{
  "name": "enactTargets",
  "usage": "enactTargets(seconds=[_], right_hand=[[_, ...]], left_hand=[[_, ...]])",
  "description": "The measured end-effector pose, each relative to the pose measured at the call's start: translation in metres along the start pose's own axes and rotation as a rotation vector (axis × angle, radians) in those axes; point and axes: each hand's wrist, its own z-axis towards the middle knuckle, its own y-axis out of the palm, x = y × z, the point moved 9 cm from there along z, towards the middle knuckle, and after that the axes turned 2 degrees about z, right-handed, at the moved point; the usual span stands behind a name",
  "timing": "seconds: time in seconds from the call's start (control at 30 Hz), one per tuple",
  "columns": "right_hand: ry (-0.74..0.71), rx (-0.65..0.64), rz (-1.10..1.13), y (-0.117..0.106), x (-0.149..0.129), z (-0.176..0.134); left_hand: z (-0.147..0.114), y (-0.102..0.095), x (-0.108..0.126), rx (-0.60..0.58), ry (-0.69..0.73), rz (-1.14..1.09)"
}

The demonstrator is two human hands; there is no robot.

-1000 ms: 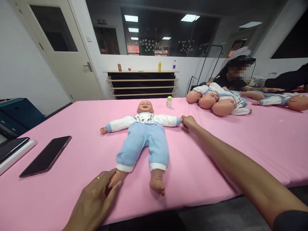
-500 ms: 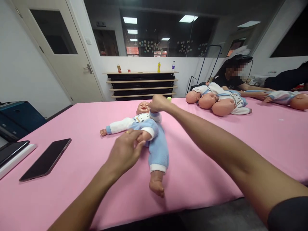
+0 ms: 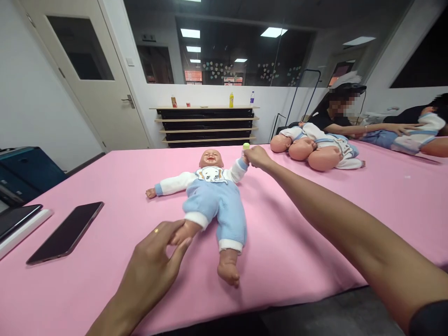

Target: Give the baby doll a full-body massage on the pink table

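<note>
A baby doll [image 3: 214, 191] in a white and blue outfit with an elephant bib lies on its back on the pink table cover [image 3: 280, 233], feet toward me. My left hand [image 3: 154, 256] is closed around the doll's foot on the left side, thumb and fingers gripping it. With my right hand [image 3: 258, 157] I pinch the doll's hand on the right side, and that arm is stretched outward. The doll's other arm and other leg lie free on the cover. A small yellow-green cap [image 3: 246, 146] shows just behind my right fingers; what it belongs to is hidden.
Several dolls [image 3: 315, 144] lie piled at the right, beside a person [image 3: 338, 109] handling another doll [image 3: 399, 140]. At the left are a black phone [image 3: 66, 233], a dark device on a white box [image 3: 26, 233] and a blue suitcase [image 3: 31, 170]. A shelf [image 3: 206, 116] stands behind.
The doll's left-side leg has been lowered from over its body toward me and outward, in my left hand. My right hand has drawn the doll's arm away from its face to the right.
</note>
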Motion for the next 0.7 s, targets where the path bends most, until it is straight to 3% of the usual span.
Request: enactTargets(seconds=[0.1, 0.2, 0.3, 0.4, 0.47, 0.53, 0.63, 0.7], right_hand=[[0.224, 0.059, 0.195, -0.004, 0.064, -0.009], [0.316, 0.042, 0.235, 0.011, 0.103, -0.024], [0.385, 0.016, 0.255, 0.025, 0.127, -0.035], [0.392, 0.025, 0.246, 0.019, 0.131, -0.033], [0.357, 0.053, 0.232, 0.005, 0.116, -0.024], [0.281, 0.067, 0.198, -0.010, 0.084, -0.013], [0.015, 0.006, 0.040, -0.016, 0.001, -0.003], [-0.142, -0.055, -0.087, -0.003, -0.056, -0.007]], left_hand=[[-0.031, 0.000, -0.017, 0.003, -0.037, 0.028], [-0.048, 0.012, -0.031, -0.006, -0.054, 0.020], [-0.053, 0.022, -0.044, -0.037, -0.088, 0.051], [-0.048, 0.017, -0.047, -0.044, -0.093, 0.080], [-0.038, 0.001, -0.043, 0.016, -0.078, 0.090], [-0.023, -0.020, -0.034, 0.097, -0.071, 0.109], [0.009, -0.033, -0.009, 0.154, -0.033, 0.111], [0.035, -0.021, 0.013, 0.121, 0.034, 0.078]])
